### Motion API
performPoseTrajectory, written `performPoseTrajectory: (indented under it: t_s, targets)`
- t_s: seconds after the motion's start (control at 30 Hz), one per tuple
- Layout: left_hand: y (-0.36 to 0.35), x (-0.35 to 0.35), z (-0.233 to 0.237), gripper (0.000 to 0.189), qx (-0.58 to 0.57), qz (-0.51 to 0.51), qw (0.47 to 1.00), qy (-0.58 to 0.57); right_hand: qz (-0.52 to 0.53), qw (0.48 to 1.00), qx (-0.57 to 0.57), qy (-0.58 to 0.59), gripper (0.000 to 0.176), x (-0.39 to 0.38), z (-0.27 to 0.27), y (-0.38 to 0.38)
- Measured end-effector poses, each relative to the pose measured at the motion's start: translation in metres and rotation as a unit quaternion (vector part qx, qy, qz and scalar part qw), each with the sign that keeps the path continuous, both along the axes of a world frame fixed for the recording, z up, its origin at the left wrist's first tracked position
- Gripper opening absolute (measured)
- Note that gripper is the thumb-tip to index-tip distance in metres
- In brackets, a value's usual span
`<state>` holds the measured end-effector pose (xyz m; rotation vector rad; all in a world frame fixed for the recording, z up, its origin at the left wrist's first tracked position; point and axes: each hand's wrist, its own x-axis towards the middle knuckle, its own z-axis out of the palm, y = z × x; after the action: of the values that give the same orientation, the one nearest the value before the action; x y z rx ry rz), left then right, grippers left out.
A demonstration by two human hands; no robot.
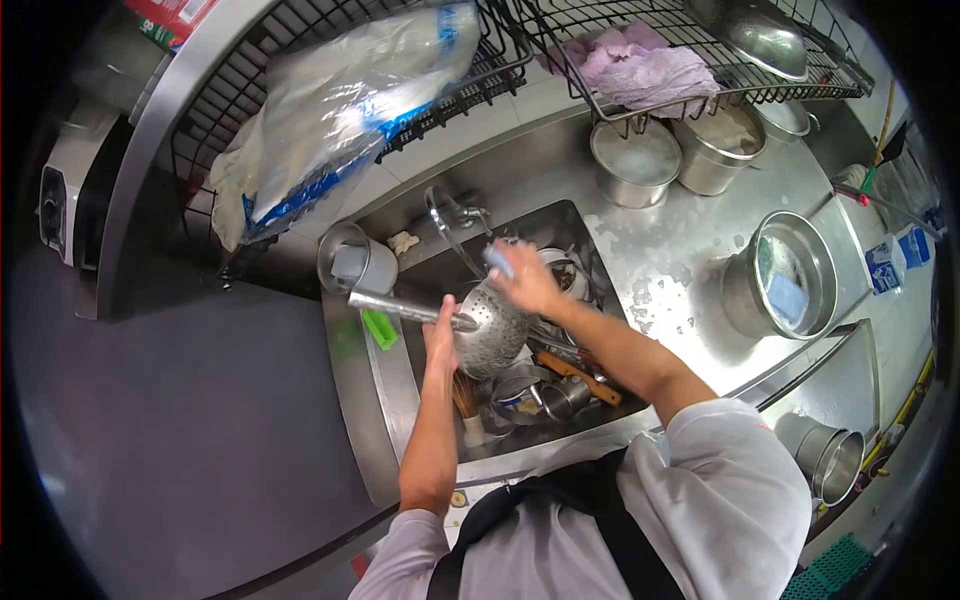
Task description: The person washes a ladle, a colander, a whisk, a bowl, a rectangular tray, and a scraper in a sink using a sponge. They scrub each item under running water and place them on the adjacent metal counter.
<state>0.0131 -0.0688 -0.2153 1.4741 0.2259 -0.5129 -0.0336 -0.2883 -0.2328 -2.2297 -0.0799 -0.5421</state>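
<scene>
My left hand (441,338) is closed around the thick metal handle of a perforated strainer ladle (492,335), close to its bowl. The bowl is wet, with its rounded side up, and sits over the sink (598,238). In my right hand (530,284) is a grey-blue sponge (498,260), at the upper edge of the strainer ladle. Below lie metal pots and cups (566,397), a wooden-handled tool (580,378) and a bristled whisk or brush (466,398). The faucet (448,215) stands just behind the hands; the strainer ladle hides part of the sink.
A metal pot with a blue sponge (788,298) stands on the right counter. Several pots (636,165) line the back wall under a wire rack (570,40) holding pink cloths (640,68) and plastic bags (350,110). Left of the sink are a metal container (372,265) and a green object (379,328).
</scene>
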Motion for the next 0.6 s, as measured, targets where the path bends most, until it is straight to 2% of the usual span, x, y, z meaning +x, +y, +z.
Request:
performPoseTrajectory:
  t_s: [0.03, 0.1, 0.13, 0.23, 0.27, 0.3, 0.33, 0.37, 0.4, 0.47, 0.5, 0.53, 0.57, 0.6]
  targets:
    - [-0.010, -0.011, 0.008, 0.057, -0.076, 0.024, 0.996, 0.034, -0.024, 1.000, 0.003, -0.004, 0.050, -0.011, -0.007, 0.020]
    - [-0.022, -0.019, -0.010, 0.058, -0.145, 0.081, 0.983, 0.073, 0.012, 0.996, -0.014, -0.093, 0.053, -0.039, 0.002, 0.067]
    - [-0.020, -0.023, -0.025, 0.057, -0.217, 0.075, 0.972, 0.045, 0.016, 0.995, 0.016, -0.095, 0.048, -0.038, -0.001, 0.081]
    - [-0.003, -0.030, -0.042, 0.050, -0.193, 0.114, 0.974, 0.015, -0.041, 0.980, -0.161, -0.112, 0.041, -0.002, -0.013, 0.066]
    - [-0.003, -0.038, -0.031, 0.041, -0.149, 0.172, 0.974, 0.014, -0.027, 0.998, -0.013, 0.049, 0.037, 0.010, -0.003, 0.052]
    - [-0.002, -0.044, -0.022, 0.039, -0.171, 0.178, 0.969, 0.005, -0.096, 0.978, 0.092, 0.162, 0.038, 0.025, -0.006, 0.041]
    - [0.003, -0.048, -0.014, 0.037, -0.192, 0.185, 0.964, -0.009, -0.160, 0.930, 0.194, 0.269, 0.038, 0.043, -0.017, 0.031]
    - [0.008, -0.048, -0.006, 0.035, -0.212, 0.191, 0.958, -0.024, -0.136, 0.914, 0.239, 0.297, 0.041, 0.057, -0.056, 0.013]
    - [0.008, -0.047, -0.002, 0.033, -0.228, 0.227, 0.946, -0.032, -0.223, 0.852, 0.384, 0.278, 0.044, 0.065, -0.108, 0.021]
    - [0.001, -0.043, 0.003, 0.038, -0.258, 0.291, 0.921, -0.024, -0.223, 0.699, 0.576, 0.360, 0.047, 0.035, -0.088, 0.030]
    - [-0.005, -0.041, 0.003, 0.040, -0.276, 0.320, 0.906, -0.018, -0.254, 0.748, 0.528, 0.313, 0.048, 0.036, -0.151, 0.062]
    - [0.000, -0.032, -0.016, 0.037, -0.321, 0.294, 0.900, 0.015, -0.303, 0.804, 0.412, 0.305, 0.050, 0.011, -0.105, 0.080]
    - [-0.004, -0.030, -0.018, 0.037, -0.304, 0.285, 0.909, 0.023, -0.342, 0.800, 0.404, 0.284, 0.049, -0.007, -0.063, 0.106]
    - [-0.010, -0.027, -0.017, 0.038, -0.286, 0.275, 0.917, 0.030, -0.312, 0.896, 0.300, 0.099, 0.047, -0.016, -0.087, 0.138]
